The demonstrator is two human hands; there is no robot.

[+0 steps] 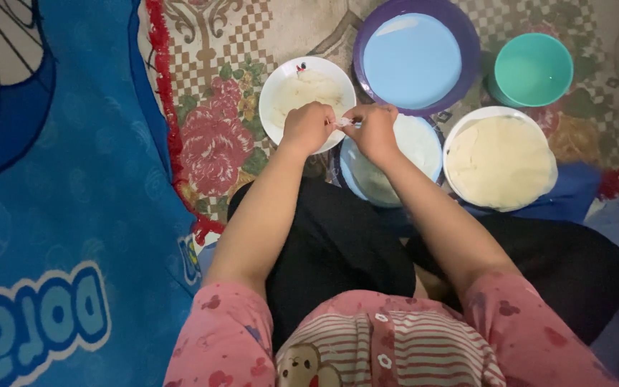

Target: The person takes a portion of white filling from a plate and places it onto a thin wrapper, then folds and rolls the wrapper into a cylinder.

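Small pale scrap (344, 122) pinched between hands

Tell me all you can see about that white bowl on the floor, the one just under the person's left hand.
The white bowl is round, smooth and glossy, perhaps plastic or ceramic. It sits upright on a flower-patterned rug, left of a purple plate. Inside lies a pale, creamy mass, possibly dough or filling, with a small dark utensil tip at the far rim. The left hand covers its near edge; whether it touches the bowl is unclear.

Purple plate (467, 43), teal bowl (533, 69), blue blanket (66, 215), floral rug (213, 136).
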